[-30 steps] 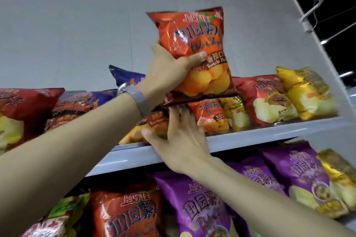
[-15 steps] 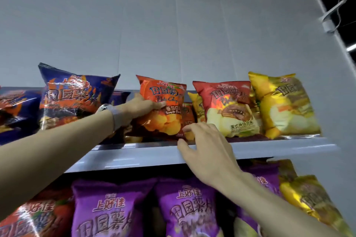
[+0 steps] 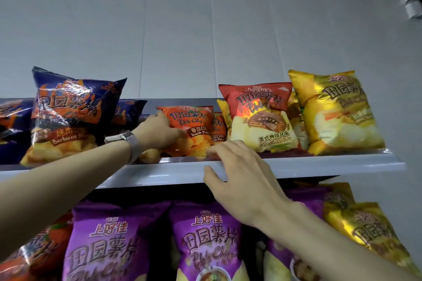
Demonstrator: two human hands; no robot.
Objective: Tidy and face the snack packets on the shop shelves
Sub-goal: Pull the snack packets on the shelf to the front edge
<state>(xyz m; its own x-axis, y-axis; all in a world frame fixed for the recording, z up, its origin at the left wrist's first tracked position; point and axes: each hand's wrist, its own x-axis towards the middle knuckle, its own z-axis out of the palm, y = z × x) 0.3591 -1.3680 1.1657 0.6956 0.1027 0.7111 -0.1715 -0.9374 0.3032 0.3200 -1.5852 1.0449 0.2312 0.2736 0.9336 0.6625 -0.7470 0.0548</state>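
An orange tomato chip packet [image 3: 190, 129] stands on the top shelf [image 3: 319, 165], facing forward. My left hand [image 3: 157, 132], a watch on its wrist, grips the packet's left side. My right hand [image 3: 242, 175] lies open at the shelf's front lip, fingertips by the packet's lower right corner. A second orange packet [image 3: 218, 129] stands just behind it. A blue barbecue packet [image 3: 68, 112] stands to the left. A red ribs packet [image 3: 260, 116] and a yellow packet [image 3: 335, 109] stand to the right.
More blue packets [image 3: 13, 118] fill the top shelf's left end. Purple packets [image 3: 205, 239], a yellow one [image 3: 365, 230] and an orange one [image 3: 29, 258] line the shelf below. A grey wall [image 3: 182, 29] rises behind the shelves.
My left hand brought the orange packet down from the air and set it on the top shelf. My right hand slid back from under the packets to the shelf lip.
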